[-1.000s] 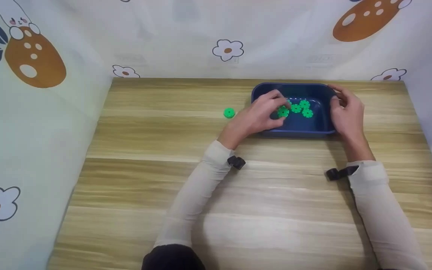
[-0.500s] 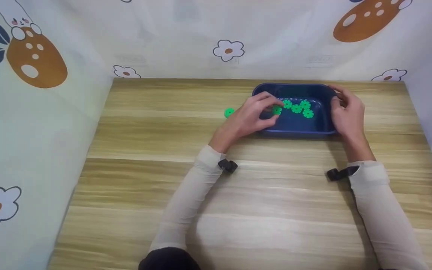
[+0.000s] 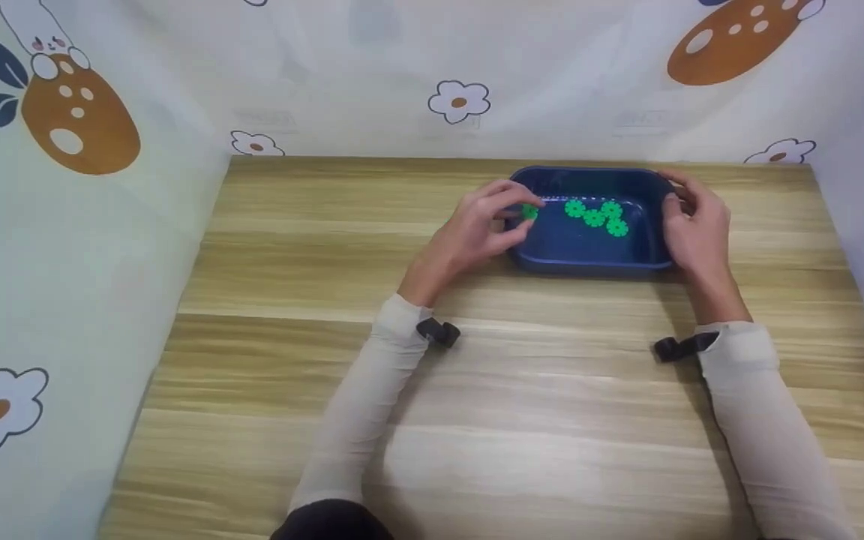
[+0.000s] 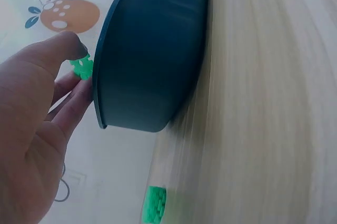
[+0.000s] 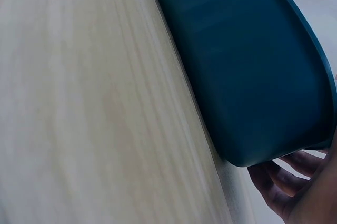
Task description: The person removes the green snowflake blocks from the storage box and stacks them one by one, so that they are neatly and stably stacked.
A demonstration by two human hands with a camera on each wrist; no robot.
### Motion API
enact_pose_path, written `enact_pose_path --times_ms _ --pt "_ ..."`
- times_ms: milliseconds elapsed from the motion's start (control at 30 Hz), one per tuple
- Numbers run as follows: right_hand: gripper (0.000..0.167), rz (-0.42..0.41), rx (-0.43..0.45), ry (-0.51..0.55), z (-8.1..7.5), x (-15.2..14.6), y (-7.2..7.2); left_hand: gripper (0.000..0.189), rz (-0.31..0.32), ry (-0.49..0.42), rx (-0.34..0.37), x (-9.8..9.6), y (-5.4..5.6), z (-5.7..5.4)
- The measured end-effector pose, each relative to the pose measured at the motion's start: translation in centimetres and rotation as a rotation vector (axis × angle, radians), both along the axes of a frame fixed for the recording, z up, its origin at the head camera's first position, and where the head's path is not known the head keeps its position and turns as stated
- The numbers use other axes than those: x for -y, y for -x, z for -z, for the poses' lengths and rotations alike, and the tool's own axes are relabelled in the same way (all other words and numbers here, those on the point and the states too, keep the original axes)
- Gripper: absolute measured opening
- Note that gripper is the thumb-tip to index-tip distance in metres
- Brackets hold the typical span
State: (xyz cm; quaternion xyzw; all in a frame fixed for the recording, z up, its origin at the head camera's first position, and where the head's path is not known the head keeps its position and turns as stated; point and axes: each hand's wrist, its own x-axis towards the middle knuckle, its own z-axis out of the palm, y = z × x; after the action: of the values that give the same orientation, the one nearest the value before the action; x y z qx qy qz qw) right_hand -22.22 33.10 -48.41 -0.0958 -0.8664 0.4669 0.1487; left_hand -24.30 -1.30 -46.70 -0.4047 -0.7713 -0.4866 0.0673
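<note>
My left hand (image 3: 471, 227) pinches a green notched plastic disc (image 3: 529, 213) between thumb and fingers, over the left rim of a dark blue plastic bin (image 3: 589, 264). The left wrist view shows this disc (image 4: 82, 68) at the tips, right beside the rim. Several similar green discs (image 3: 594, 218) lie in a cluster on the bin's floor. At the bin's right end my right hand (image 3: 700, 227) grips the wall, thumb at the rim and fingers around the outside. A short green stack of discs (image 4: 155, 204) is on the table left of the bin, hidden behind my left hand in the head view.
The bin stands near the back edge of the wood-grain table (image 3: 477, 405). A printed curtain (image 3: 357, 82) rises behind the table, with pale walls (image 3: 49, 262) at both sides. Each wrist carries a small black camera (image 3: 438, 331).
My left hand has moved left with the pinched disc, from above the bin's inside to its left rim, covering the stack on the table. The right hand and bin stay in place.
</note>
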Motion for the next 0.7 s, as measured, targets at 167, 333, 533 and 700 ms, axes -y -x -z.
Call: enact_pose_path --times_ms 167,333,533,700 --pt "0.041 0.006 0.010 0.002 -0.1 0.0 0.0 0.023 -0.048 -0.013 0.030 1.0 0.2 0.2" --pt "0.041 0.001 0.014 0.000 0.0 0.0 -0.1 0.026 -0.064 -0.071 0.103 1.7 0.2 0.2" --pt "0.041 -0.001 0.002 -0.003 0.0 0.1 -0.1 0.026 -0.086 -0.090 0.121 2.4 0.3 0.2" --pt "0.041 -0.003 -0.016 -0.002 -0.1 0.1 -0.1 0.027 -0.109 -0.077 0.142 3.1 0.4 0.4"
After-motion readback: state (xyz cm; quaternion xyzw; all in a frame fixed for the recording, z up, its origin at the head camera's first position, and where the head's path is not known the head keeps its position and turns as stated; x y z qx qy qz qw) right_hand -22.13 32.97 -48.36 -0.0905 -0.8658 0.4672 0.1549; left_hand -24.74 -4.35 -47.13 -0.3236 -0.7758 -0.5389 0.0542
